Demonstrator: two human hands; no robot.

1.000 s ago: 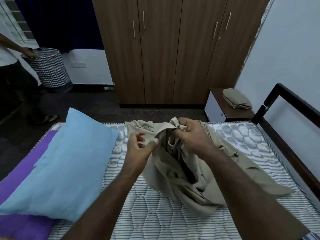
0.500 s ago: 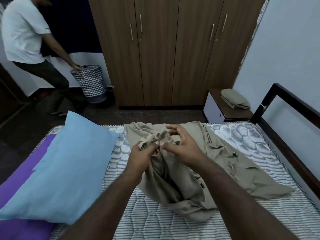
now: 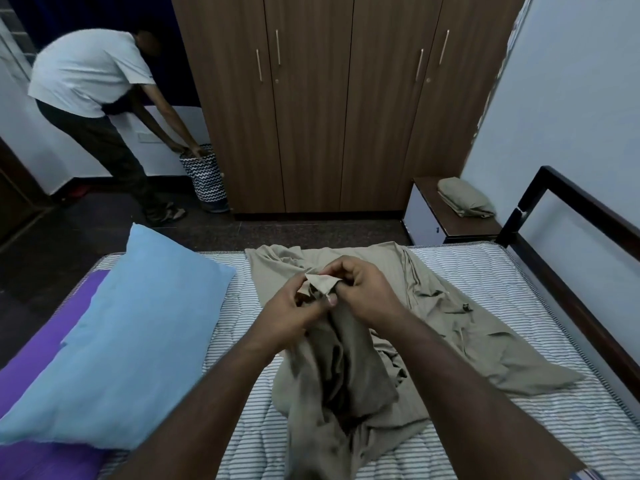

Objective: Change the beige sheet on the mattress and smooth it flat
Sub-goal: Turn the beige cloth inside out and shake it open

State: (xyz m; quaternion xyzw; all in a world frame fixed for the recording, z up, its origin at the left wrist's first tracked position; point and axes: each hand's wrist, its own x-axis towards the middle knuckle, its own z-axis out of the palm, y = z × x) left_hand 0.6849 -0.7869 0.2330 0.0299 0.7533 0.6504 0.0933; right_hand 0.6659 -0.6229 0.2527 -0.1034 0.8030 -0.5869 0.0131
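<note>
1. Clearly, in the head view both hands meet over the middle of the striped mattress point(image 3: 519, 292), raised above it. The left hand point(image 3: 291, 315) and right hand point(image 3: 367, 289) each pinch the same small corner of the beige sheet point(image 3: 346, 368) with curled fingers and thumb, knuckles almost touching.
2. From that pinched corner the sheet hangs straight down below the hands in a bunched column, then spreads rumpled across the mattress, mostly to the right of the right hand and a little beyond both hands.
3. Its long axis, as it hangs, runs from the hands back toward the person; the corner points up and away.
4. Neither hand is nearer; to open the cloth, I judge the hands must part sideways along its edge.
5. Left of the left hand lies a blue pillow point(image 3: 114, 341).
</note>
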